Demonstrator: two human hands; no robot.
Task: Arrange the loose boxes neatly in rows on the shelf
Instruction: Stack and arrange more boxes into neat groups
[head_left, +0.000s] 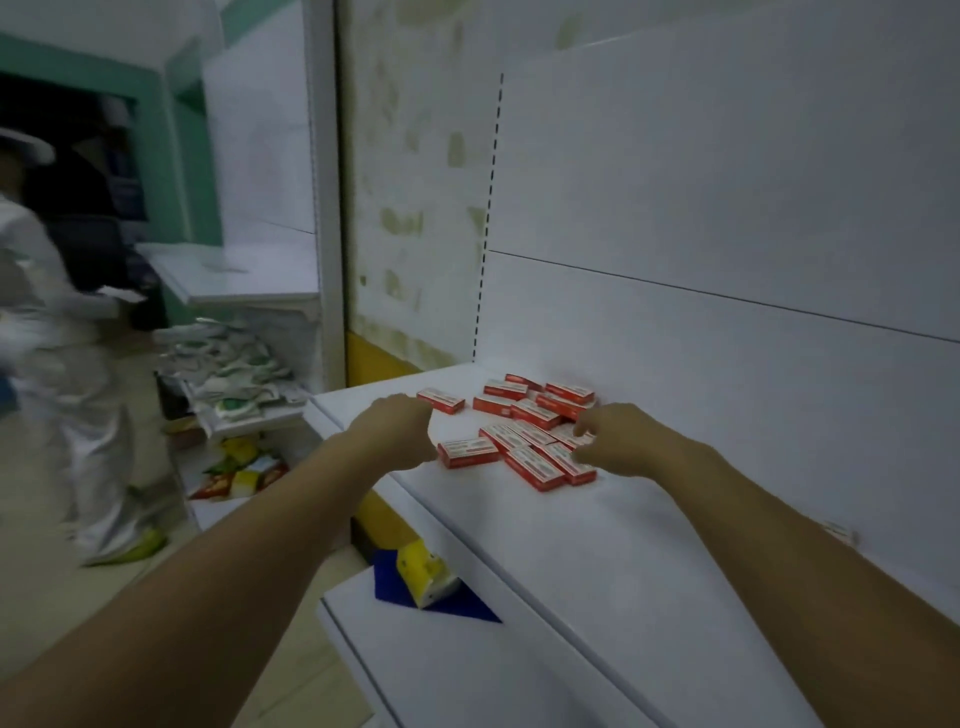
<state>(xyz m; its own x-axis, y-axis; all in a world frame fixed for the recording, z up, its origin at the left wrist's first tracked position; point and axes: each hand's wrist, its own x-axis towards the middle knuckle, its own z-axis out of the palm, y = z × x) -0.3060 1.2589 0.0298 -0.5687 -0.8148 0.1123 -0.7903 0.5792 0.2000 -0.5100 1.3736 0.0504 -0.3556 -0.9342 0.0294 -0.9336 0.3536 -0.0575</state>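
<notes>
2 bare forearms (270, 561) stretch forward over smooth white shelf (597, 545). Left hand (395, 423): fingers curled under, hidden; cannot tell any grip. Right hand (618, 441): bent fingertips touch near cluster; grip unclear. Hands flank pile, likely to gather it. Boxes (535, 413): small flat red cartons, white labels, skewed, some overlapping, at shelf's far left end; no rows yet. Beyond: matte white back panel (727, 208).

Stretched forward, the left grip (396, 427) curls knuckles-up; the right grip (619, 441) spreads thumb and fingers.
</notes>
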